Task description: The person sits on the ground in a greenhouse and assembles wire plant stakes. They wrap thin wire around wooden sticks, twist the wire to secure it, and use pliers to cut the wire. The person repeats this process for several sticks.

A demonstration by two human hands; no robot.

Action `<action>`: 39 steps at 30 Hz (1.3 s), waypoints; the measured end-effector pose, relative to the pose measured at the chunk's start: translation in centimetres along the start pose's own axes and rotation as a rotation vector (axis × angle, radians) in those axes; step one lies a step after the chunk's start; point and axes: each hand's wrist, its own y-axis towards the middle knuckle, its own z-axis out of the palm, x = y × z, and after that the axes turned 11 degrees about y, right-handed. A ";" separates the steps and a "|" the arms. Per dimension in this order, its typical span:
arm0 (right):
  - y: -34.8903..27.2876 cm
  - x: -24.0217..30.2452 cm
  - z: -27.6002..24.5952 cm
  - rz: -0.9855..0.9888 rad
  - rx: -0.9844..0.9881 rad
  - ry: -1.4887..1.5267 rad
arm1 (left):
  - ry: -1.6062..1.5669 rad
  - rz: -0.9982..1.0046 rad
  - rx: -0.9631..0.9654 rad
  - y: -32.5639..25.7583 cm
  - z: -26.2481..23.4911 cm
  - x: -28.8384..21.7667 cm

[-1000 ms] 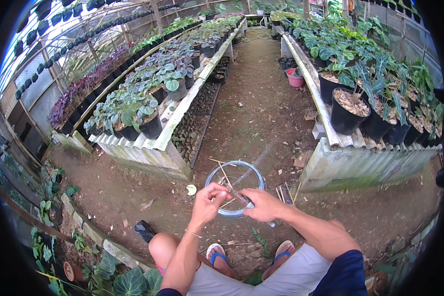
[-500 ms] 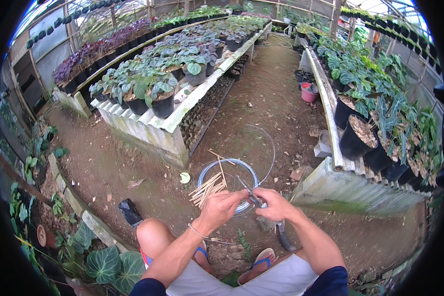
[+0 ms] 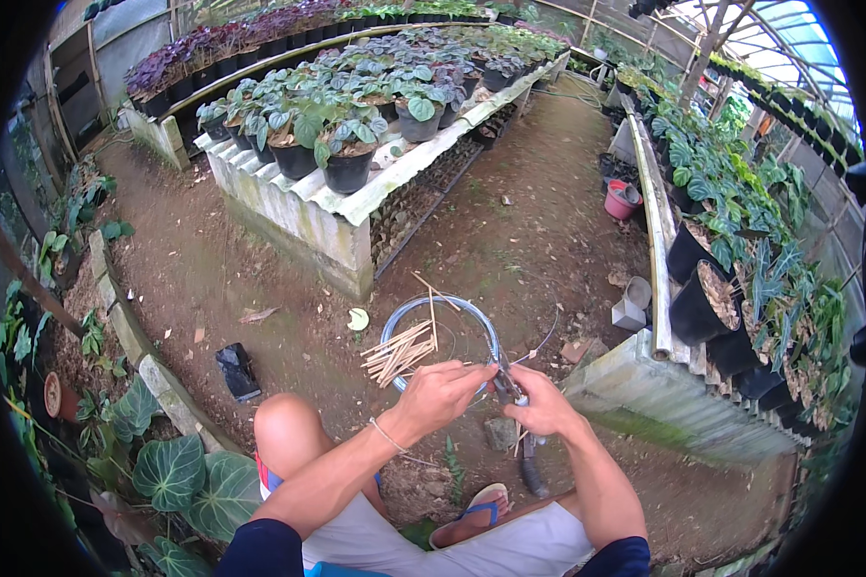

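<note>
My right hand (image 3: 541,405) is closed around the handles of a pair of pliers (image 3: 503,383), its jaws pointing up and away from me. Close against the jaws, the fingertips of my left hand (image 3: 440,396) are pinched together; whatever is between them is too small to make out. A loose strand of wire (image 3: 548,334) curves down toward the pliers. Just beyond my hands, a coil of silvery wire (image 3: 391,327) lies on the soil. Several thin wooden sticks (image 3: 399,354) are piled across the coil's left side.
A dark-handled tool (image 3: 532,473) rests by my foot, near a stone block (image 3: 500,434). A black plastic object (image 3: 238,372) lies left of my knee. Low benches with potted plants (image 3: 346,170) stand ahead left and right (image 3: 702,300). A concrete edging (image 3: 168,389) runs at left.
The view has shifted, so the benches sit differently in the picture. The pliers' jaws have tipped more upright, close to my left fingertips. The loose wire strand now makes a smaller visible curve.
</note>
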 end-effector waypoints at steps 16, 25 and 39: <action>0.2 1.0 0.9 0.076 -0.074 0.051 | -0.213 -0.360 0.090 0.4 0.4 -0.6; -0.2 0.7 0.0 0.094 -0.128 0.102 | -0.277 -0.353 0.036 1.1 -0.3 0.0; 0.2 0.3 1.6 0.120 -0.043 0.039 | -0.414 -0.559 0.142 0.6 0.1 -0.1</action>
